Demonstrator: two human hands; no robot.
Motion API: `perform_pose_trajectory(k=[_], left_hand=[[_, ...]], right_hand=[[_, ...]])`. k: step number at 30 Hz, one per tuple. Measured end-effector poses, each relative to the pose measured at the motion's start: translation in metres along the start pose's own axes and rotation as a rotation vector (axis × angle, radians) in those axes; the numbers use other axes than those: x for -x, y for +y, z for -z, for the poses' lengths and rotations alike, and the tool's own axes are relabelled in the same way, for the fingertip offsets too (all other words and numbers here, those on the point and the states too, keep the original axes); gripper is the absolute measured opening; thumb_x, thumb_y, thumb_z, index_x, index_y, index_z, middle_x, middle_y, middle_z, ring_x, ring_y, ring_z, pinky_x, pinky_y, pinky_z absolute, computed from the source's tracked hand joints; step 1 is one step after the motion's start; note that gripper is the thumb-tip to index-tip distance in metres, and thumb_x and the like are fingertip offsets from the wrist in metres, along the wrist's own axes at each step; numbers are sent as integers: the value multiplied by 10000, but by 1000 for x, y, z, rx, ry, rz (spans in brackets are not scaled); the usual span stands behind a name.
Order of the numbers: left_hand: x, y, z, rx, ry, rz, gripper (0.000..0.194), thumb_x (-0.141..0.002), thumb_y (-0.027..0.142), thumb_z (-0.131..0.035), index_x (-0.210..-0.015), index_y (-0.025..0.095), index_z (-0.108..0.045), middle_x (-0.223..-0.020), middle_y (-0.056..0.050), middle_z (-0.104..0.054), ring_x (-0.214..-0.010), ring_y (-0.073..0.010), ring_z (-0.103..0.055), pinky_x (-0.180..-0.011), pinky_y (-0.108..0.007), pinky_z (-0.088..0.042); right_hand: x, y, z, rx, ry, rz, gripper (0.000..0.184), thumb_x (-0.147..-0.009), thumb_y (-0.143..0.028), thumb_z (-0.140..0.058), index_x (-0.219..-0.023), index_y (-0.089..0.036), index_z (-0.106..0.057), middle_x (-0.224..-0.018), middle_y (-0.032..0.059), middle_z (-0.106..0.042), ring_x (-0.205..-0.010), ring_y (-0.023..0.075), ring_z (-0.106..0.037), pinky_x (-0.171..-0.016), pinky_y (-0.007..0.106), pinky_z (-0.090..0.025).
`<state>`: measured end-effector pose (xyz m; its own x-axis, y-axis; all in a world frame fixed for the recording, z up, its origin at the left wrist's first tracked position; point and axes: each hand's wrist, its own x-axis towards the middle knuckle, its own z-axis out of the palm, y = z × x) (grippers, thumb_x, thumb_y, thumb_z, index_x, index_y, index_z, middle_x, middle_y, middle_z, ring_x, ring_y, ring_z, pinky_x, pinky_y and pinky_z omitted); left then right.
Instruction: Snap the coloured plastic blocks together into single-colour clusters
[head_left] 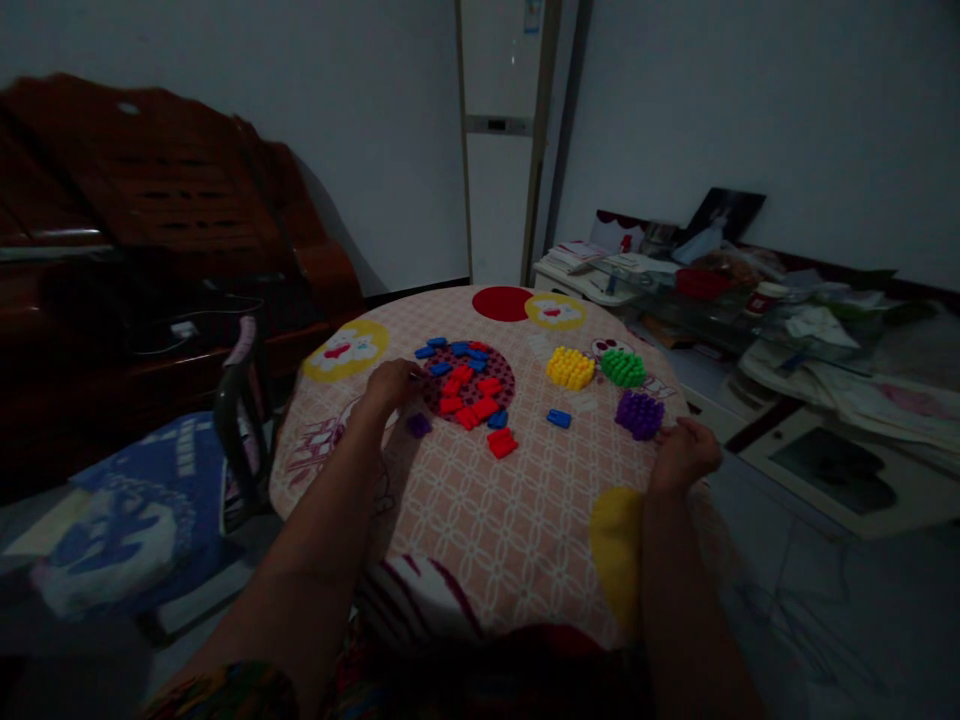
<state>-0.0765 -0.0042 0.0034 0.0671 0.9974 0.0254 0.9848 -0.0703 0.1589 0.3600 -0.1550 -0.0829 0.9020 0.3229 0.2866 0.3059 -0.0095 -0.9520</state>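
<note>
My left hand [395, 383] is at the left edge of a loose pile of plastic building blocks, its fingers drawn together; what they hold, if anything, is hidden. Red blocks [470, 410] and blue blocks [439, 369] lie beside it, with one purple block [420, 425] just below. On the right, my right hand [686, 453] has its fingers pinched at the edge of a purple cluster of blocks [640, 414]; I cannot make out anything between them. A yellow cluster [570, 368] and a green cluster [622, 368] are farther back. One blue block [559, 418] lies apart.
The blocks lie on a round table with a patterned pink cloth [480, 520]. A chair with a blue seat [165, 500] stands at the left, before a wooden sofa [172, 190]. To the right is a cluttered glass-topped cabinet [675, 290].
</note>
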Motion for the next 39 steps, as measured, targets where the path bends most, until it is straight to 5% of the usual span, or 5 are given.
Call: perform_pose_trajectory(k=[4,9,18,26,39], left_hand=[[-2,39,10,179,179,-119,418,-867,258,-579,-1280,209,-615,-1153,-91,-743,-1054,-238,-678,-906,-310,-511],[16,127,13,416,52,-464,334,-854,245,-620,-1175,168,-666,-1082,-77,-757,-964,-205,-692,-893,-314,-533],[59,256,-51,429,-59,-798,280,-800,226,-703,-1073,167,-719,-1048,-81,-735,-986,-215,-677,-912,-312,-518],[79,292,-79,520,2,-772,302,-803,213,-668,-1097,170,-617,-1085,-118,-685,-1004,-258,-649,-874,-344,-501],[82,299,-87,646,3,-670,317,-815,218,-707,-1083,200,-539,-1063,-67,-669,-978,-219,-623,-843,-325,-476]], right_hand=[[4,-6,-2,-20,70,-12,339,-675,-253,-437,-911,-165,-664,-658,-1,-606,-565,174,-618,-546,294,-547],[2,-4,-1,-8,66,-7,361,-679,-256,-428,-925,-158,-674,-677,4,-627,-584,171,-631,-568,291,-550],[4,-10,-1,-40,63,-27,344,-683,-269,-439,-905,-154,-675,-636,2,-621,-568,179,-635,-562,289,-547],[3,-6,0,15,55,17,346,-706,-285,-436,-910,-153,-683,-675,13,-652,-563,172,-638,-570,286,-547],[4,-8,0,3,66,5,342,-702,-261,-447,-920,-158,-690,-657,5,-649,-556,170,-633,-557,273,-534]])
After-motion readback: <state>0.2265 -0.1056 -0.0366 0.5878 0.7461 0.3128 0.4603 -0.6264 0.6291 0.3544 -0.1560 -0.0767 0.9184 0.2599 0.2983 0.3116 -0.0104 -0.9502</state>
